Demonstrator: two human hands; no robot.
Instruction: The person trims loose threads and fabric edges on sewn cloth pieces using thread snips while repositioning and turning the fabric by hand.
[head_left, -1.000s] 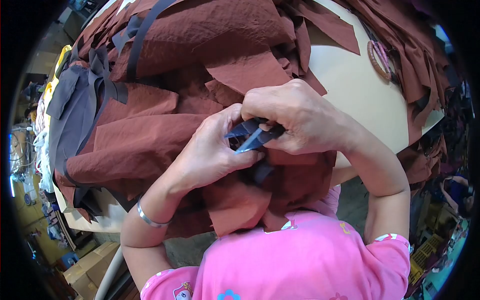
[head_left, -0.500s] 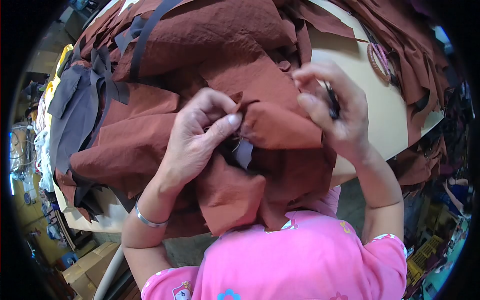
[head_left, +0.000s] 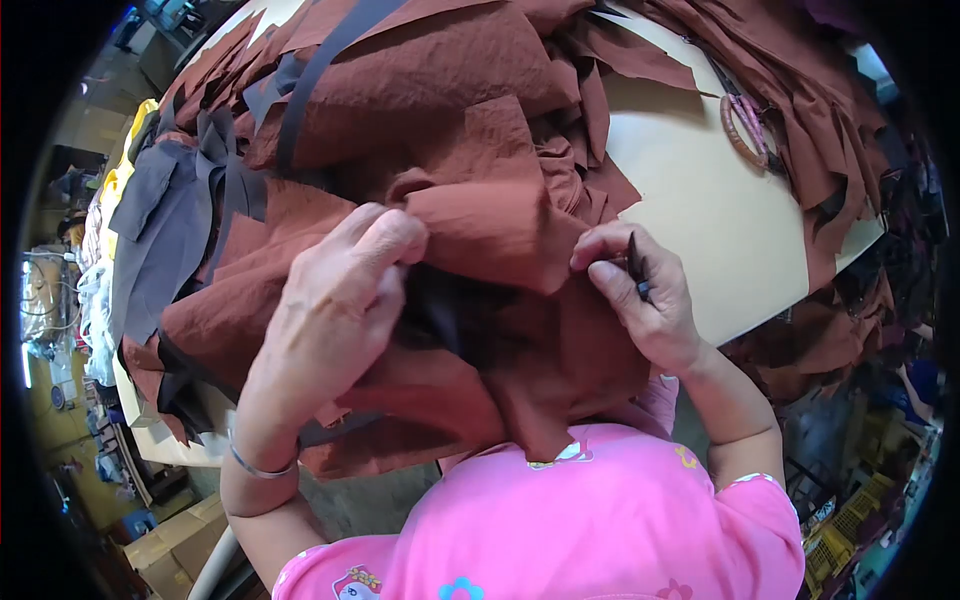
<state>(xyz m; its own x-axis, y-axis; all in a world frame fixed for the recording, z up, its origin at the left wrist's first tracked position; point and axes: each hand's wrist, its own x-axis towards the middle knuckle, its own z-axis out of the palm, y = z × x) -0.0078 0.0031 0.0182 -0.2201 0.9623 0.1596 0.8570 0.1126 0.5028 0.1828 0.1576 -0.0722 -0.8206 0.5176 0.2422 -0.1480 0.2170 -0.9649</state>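
Note:
A folded panel of reddish-brown cloth [head_left: 490,228] stretches between my two hands over a larger heap of the same fabric. My left hand [head_left: 345,290], with a silver bangle on the wrist, is closed on the panel's left end. At its right edge, my right hand [head_left: 645,295] pinches the cloth between thumb and forefinger. A small dark slim tool [head_left: 637,268] sticks out between the fingers of that hand; its kind I cannot make out. Below the panel, a dark opening among the folds is blurred.
A pale tabletop [head_left: 700,190] bears the heap. Dark grey cloth pieces [head_left: 165,225] hang on the left, and a dark strip [head_left: 315,80] crosses the heap. Scissors with wrapped handles [head_left: 740,132] lie at the right. A cardboard box [head_left: 180,535] stands on the floor.
My left hand has moved left and turned, its back now facing up. My right hand has come down to the cloth's edge. The panel has shifted left and is drawn out between them.

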